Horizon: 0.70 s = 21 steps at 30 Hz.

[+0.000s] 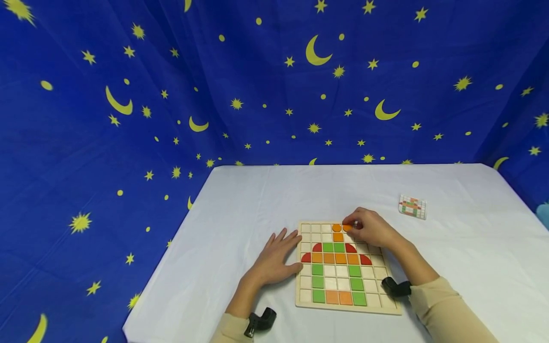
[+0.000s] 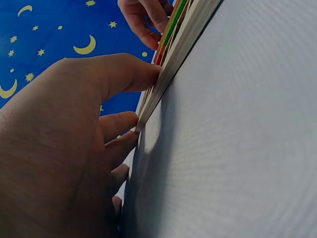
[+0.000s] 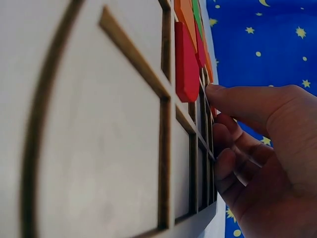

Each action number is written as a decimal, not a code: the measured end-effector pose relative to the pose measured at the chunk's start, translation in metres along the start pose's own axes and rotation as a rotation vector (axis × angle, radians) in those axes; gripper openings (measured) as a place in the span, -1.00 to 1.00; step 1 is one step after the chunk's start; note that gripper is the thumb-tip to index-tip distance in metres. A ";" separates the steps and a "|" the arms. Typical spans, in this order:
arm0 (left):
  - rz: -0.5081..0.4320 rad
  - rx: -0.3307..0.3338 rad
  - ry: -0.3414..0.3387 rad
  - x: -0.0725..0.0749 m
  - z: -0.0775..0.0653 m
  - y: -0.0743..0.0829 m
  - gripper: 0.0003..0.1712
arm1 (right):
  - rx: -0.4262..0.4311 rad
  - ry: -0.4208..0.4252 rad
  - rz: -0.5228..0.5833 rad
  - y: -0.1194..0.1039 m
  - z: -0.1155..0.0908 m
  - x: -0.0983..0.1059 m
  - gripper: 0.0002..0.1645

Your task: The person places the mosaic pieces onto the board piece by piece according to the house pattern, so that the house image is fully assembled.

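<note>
A wooden grid board [image 1: 373,300] lies on the table, bearing flat green, orange and red pieces in a mushroom-like pattern. My right hand [image 1: 370,229] is at the board's far edge, its thumb and fingers pinching an orange rounded piece [image 1: 346,228] in the top row. Just left of that piece sits an orange round piece [image 1: 336,228], above an orange square [image 1: 338,237]. With fingers spread, my left hand [image 1: 276,259] touches the board's left edge; the thumb and fingertips meet its wooden side [image 2: 166,82] in the left wrist view. A red piece [image 3: 187,64] stands out nearby in the right wrist view.
A small card [image 1: 412,206] printed with a coloured grid pattern lies on the white tablecloth [image 1: 240,205] to the back right. Behind the table hangs a blue curtain [image 1: 274,71] with yellow moons and stars. Each wrist wears a black camera [image 1: 395,287].
</note>
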State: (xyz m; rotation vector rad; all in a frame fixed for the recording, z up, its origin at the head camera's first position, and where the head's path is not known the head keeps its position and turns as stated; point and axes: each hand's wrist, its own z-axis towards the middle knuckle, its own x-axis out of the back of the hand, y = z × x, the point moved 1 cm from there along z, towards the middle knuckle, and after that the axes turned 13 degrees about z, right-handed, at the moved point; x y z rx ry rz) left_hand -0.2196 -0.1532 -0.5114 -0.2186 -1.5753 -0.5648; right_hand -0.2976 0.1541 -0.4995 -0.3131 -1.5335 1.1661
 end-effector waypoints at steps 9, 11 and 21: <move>-0.001 -0.025 0.009 -0.004 0.004 0.000 -0.17 | -0.031 0.020 -0.019 0.002 -0.010 0.008 -0.70; -0.011 -0.024 0.003 -0.004 0.004 0.001 -0.17 | -0.033 0.032 -0.038 0.000 -0.016 0.013 -0.70; -0.050 0.003 0.012 0.003 0.003 0.001 -0.21 | -0.040 0.115 -0.338 0.001 -0.069 0.040 -0.36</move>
